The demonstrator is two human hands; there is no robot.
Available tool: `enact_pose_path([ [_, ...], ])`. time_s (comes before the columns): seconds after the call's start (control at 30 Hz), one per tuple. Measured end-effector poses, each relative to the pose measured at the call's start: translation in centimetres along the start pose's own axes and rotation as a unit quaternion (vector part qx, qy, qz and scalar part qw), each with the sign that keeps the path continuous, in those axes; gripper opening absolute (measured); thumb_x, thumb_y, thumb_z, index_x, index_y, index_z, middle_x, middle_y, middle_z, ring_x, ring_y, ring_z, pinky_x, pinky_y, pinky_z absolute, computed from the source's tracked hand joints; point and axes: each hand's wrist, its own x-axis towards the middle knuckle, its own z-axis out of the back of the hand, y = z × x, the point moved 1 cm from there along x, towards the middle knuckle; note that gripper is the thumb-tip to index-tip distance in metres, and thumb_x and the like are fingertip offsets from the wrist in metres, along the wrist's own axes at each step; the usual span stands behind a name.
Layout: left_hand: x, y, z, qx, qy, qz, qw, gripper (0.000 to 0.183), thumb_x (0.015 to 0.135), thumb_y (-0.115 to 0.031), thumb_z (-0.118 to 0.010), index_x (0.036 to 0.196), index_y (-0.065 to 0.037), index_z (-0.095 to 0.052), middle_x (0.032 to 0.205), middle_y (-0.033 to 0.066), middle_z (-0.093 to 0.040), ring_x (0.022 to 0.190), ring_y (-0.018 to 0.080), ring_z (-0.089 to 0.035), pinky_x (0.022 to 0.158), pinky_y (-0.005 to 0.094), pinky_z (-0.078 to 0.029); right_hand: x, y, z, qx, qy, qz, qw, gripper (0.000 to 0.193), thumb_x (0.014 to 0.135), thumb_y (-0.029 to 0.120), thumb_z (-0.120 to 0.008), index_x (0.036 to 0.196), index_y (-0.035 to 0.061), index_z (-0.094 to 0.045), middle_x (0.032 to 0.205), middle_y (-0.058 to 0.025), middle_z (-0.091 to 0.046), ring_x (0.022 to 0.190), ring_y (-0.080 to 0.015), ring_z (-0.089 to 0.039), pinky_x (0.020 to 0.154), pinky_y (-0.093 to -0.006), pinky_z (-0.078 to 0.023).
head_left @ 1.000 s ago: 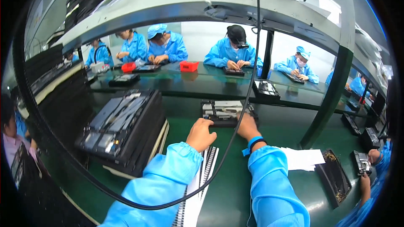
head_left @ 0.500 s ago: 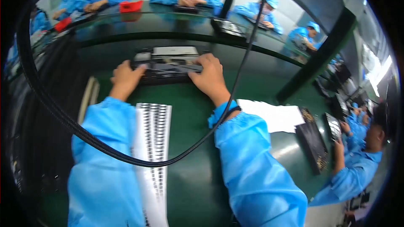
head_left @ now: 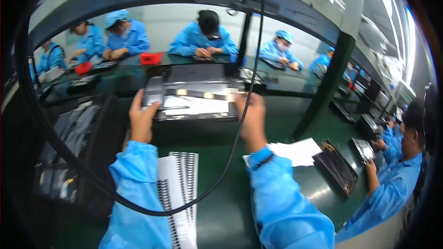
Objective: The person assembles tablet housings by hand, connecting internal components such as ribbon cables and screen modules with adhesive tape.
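Note:
Both my hands hold a flat black open-faced electronic device [head_left: 196, 90], tilted up so its inside faces me. Inside it are a dark rectangular panel, a bright reflective area and small gold patches. My left hand [head_left: 142, 119] grips its left edge, thumb over the front rim. Blurred by motion, my right hand [head_left: 253, 115] grasps the right edge, its fingers partly behind the device. Between my forearms lie white strip sheets [head_left: 189, 175] with rows of black marks.
A black cable [head_left: 184, 206] loops across the view. White paper [head_left: 300, 152] and a black tray [head_left: 339, 168] of small parts lie right, beside a co-worker [head_left: 394, 175]. A dark tray [head_left: 69, 143] of devices stands left. A green post [head_left: 323, 87] rises right; co-workers sit opposite.
The device has come up off the bench and tilted toward me, both hands still on it. My view has lifted, showing more of the far bench and the left tray.

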Motion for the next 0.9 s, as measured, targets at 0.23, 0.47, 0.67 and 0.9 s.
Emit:
enact_pose_path([
  [0.23,-6.7,-7.2,-3.1,-0.035,0.071,0.083,0.993,0.059,0.067,-0.002,-0.057,0.123,0.007,-0.038,0.113,0.014,-0.051,0.101,0.0187,-0.049,0.089,0.0272,-0.035,-1.9,6.3,10.2,0.115,0.195,-0.182,0.957,0.029,0.079,0.018,-0.06,0.099,-0.0027,-0.053,0.089,-0.0081,-0.059,0.074,-0.0131,-0.057,0.069,-0.025,-0.046],
  [0.47,-17.5,-12.5,2.2,0.174,0.273,0.095,0.941,0.053,0.068,-0.007,-0.056,0.118,0.004,-0.043,0.117,0.0229,-0.045,0.104,0.0296,-0.049,0.086,0.0343,-0.04,-10.3,6.2,20.1,0.149,0.1,-0.245,0.953,0.034,0.081,0.018,-0.054,0.107,-0.0038,-0.051,0.1,-0.0148,-0.059,0.087,-0.0238,-0.059,0.08,-0.0335,-0.047],
  [0.67,-25.0,-11.3,7.6,0.491,0.399,-0.121,0.765,0.044,0.066,-0.011,-0.059,0.108,0.001,-0.051,0.12,0.0224,-0.042,0.115,0.0383,-0.037,0.092,0.0474,-0.033,-14.5,5.3,22.8,-0.062,0.208,-0.303,0.928,0.031,0.081,0.021,-0.055,0.098,-0.0047,-0.054,0.09,-0.0092,-0.059,0.072,-0.013,-0.057,0.064,-0.0254,-0.045],
  [0.9,-22.4,-12.5,6.2,0.421,0.444,-0.135,0.779,0.039,0.07,-0.013,-0.062,0.105,0.002,-0.054,0.113,0.0228,-0.047,0.106,0.0354,-0.045,0.085,0.0454,-0.035,-14.6,10.8,17.8,-0.542,0.184,0.212,0.792,0.013,0.072,0.005,-0.06,0.079,-0.0051,-0.057,0.069,-0.0139,-0.053,0.062,-0.0237,-0.054,0.059,-0.0283,-0.043],
])
